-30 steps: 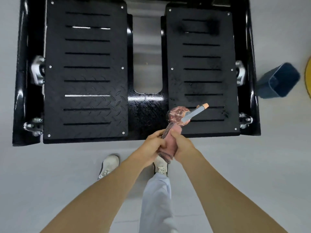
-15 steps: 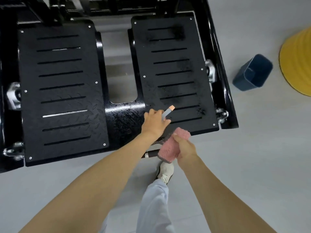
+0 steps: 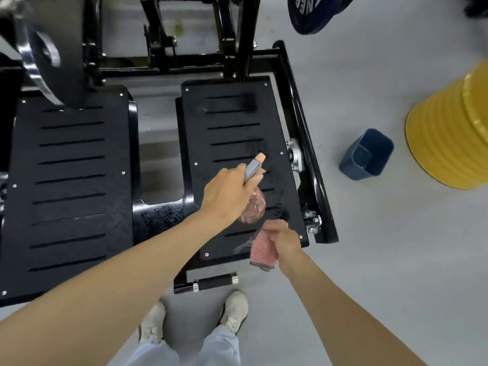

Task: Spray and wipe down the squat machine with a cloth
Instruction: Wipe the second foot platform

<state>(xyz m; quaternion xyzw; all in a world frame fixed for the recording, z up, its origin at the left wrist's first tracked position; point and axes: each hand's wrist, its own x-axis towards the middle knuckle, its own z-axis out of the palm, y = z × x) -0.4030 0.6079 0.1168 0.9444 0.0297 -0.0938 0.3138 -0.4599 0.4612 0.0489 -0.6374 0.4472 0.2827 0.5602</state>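
Grey floor (image 3: pixel 369 260). Bottle (image 3: pixel 254 206) now in left grip (image 3: pixel 227 196) alone, over right footplate (image 3: pixel 237 133); right grip (image 3: pixel 286 240) clutches cloth (image 3: pixel 262 250). Spray likely next.

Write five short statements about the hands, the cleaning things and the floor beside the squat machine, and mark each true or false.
1. The left hand grips the spray bottle above the right footplate. True.
2. The right hand holds a blue cloth. False: the cloth is pink.
3. The blue bin sits on the floor between the machine and the yellow drum. True.
4. The cloth lies spread flat on the left footplate. False: it is bunched in the right hand, at the near edge of the right footplate.
5. The bottle's nozzle points back at the person. False: it points away, across the right footplate.
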